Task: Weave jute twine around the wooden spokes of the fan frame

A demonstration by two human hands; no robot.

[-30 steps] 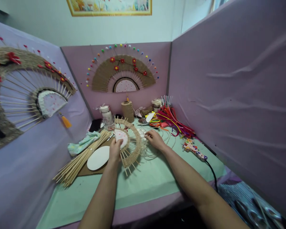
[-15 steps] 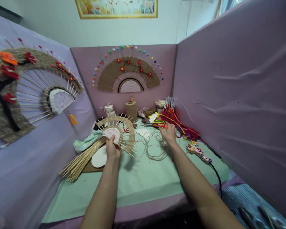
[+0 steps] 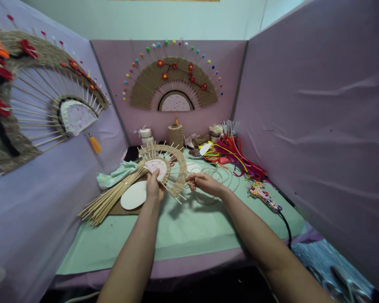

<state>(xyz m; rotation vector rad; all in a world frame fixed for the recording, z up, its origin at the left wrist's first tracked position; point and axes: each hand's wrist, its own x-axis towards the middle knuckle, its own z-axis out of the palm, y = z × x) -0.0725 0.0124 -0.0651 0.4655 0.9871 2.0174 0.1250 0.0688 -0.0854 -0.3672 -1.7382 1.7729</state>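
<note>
My left hand (image 3: 153,187) grips a half-round fan frame (image 3: 180,168) by its white spotted centre piece (image 3: 156,166), thumb on top. Thin sticks radiate from that centre, and woven twine bands join them. At the fan's right edge, my right hand (image 3: 206,185) has its fingertips pinched by the stick ends, where the twine leaves the weave. The fingers partly hide what is between them. Loose loops of twine (image 3: 232,179) lie on the table behind and right of this hand.
A bundle of sticks (image 3: 113,198) and a white oval card (image 3: 133,196) lie at left. Red and yellow fuzzy stems (image 3: 240,155), a twine spool (image 3: 176,136) and a white bottle (image 3: 146,137) stand behind. A corded glue gun (image 3: 265,198) rests at right. Finished fans (image 3: 177,80) hang on the partitions.
My right hand has come left from the far side of the twine loops, beside a red object, to the fan's right edge. My left hand still holds the fan. The view has tilted down.
</note>
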